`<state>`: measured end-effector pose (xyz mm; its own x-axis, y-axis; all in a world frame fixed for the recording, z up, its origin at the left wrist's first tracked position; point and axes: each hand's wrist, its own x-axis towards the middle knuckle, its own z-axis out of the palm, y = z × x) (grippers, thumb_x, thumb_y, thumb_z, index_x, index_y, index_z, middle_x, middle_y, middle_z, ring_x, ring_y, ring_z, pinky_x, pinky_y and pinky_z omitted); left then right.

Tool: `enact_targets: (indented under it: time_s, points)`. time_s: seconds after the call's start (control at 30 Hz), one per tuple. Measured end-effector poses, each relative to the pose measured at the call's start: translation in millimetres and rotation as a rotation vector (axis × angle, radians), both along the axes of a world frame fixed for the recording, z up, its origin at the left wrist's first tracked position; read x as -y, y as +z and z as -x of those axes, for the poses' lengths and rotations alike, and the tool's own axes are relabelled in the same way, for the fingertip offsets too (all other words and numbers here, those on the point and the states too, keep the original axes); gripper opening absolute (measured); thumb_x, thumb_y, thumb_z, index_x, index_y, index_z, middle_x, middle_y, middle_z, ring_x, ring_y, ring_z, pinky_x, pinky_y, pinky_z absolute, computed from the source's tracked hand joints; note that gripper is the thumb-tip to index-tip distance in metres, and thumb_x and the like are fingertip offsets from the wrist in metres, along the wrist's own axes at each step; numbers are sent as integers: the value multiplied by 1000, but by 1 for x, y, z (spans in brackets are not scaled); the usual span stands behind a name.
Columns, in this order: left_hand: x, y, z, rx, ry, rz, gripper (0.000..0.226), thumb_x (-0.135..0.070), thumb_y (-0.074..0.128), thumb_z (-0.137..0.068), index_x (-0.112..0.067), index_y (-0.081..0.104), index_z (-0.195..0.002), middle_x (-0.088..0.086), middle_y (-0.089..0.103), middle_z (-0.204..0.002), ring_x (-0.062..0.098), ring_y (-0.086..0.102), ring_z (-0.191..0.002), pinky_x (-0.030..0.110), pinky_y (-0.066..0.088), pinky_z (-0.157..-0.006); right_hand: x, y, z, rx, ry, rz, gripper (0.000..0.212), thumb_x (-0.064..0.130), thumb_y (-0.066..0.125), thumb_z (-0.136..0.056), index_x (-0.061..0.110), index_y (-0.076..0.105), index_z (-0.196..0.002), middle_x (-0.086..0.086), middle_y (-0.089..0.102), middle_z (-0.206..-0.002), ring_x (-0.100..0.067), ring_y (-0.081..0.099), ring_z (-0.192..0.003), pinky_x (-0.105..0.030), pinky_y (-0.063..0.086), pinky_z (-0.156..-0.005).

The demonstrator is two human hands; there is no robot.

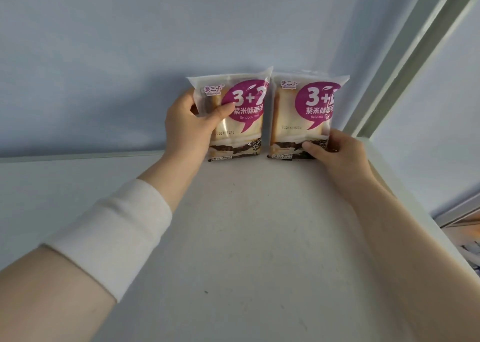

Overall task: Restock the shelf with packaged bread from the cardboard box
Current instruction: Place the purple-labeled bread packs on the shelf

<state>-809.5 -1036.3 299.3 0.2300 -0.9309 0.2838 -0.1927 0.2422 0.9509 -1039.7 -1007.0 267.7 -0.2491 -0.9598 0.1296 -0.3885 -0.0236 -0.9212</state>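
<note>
Two packs of sliced bread with magenta labels stand upright side by side at the back of a white shelf, against the pale blue back wall. My left hand grips the left bread pack by its left edge, thumb across the front. My right hand holds the right bread pack at its lower right corner. Both packs rest on the shelf surface with a narrow gap between them. The cardboard box is out of view.
A white upright post rises at the shelf's right rear corner, close to the right pack. The shelf's right edge runs diagonally toward me. A white band wraps my left forearm.
</note>
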Motion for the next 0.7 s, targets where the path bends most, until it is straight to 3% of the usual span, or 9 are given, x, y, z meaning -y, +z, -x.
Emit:
enact_targets:
  time_s: [0.1,0.17,0.27,0.3,0.37,0.47,0.57,0.7]
  points:
    - [0,0,6,-16,96,25,42,-25,82,-66,-22,50,-93,-8,63,-93,11,62,-90,32,52,-83,3,-2,-3,-68,-63,18,17,22,74,-76,30,64,-88,4,69,-89,-13,63,-82,-25,50,-76]
    - [0,0,10,-21,152,34,54,-28,84,-63,-19,44,-98,-4,60,-97,12,60,-92,28,50,-83,3,-4,-7,-82,-148,37,30,23,76,-74,27,57,-97,7,63,-87,-10,58,-78,-16,46,-71]
    - [-4,0,14,55,173,18,51,-34,81,-66,-19,44,-97,-10,57,-92,9,57,-86,23,46,-77,0,-4,-13,-123,-229,44,44,28,76,-73,21,52,-110,11,56,-84,0,51,-72,-1,38,-59]
    - [-5,2,15,77,176,4,49,-35,79,-68,-18,45,-98,-10,56,-92,9,56,-86,23,45,-77,-3,-2,-15,-135,-232,24,51,29,76,-74,20,50,-118,9,59,-93,-3,53,-78,-2,38,-64]
    - [-10,7,16,105,181,-26,51,-37,77,-70,-14,48,-105,-4,58,-100,12,56,-91,24,44,-78,-9,5,-18,-171,-228,-23,68,31,73,-77,19,38,-134,3,58,-121,-12,53,-106,-19,41,-86]
    - [-22,16,13,183,205,-72,67,-39,76,-72,-8,44,-122,6,52,-123,20,50,-114,28,40,-93,-31,20,-27,-357,-232,-32,80,32,70,-79,16,25,-143,-4,38,-144,-22,35,-133,-36,31,-108]
    - [-55,23,2,534,152,-93,70,-34,75,-74,-8,39,-128,13,42,-131,29,38,-124,36,36,-95,-72,34,-38,-626,-223,-66,74,29,69,-81,17,28,-141,-9,32,-142,-28,29,-131,-39,31,-106]
    - [-132,33,-10,1194,-111,134,66,-28,74,-75,-7,39,-126,19,39,-126,36,37,-118,47,39,-89,-153,52,-56,-927,-196,-146,66,21,67,-81,17,33,-137,-12,29,-138,-31,27,-129,-43,37,-99]
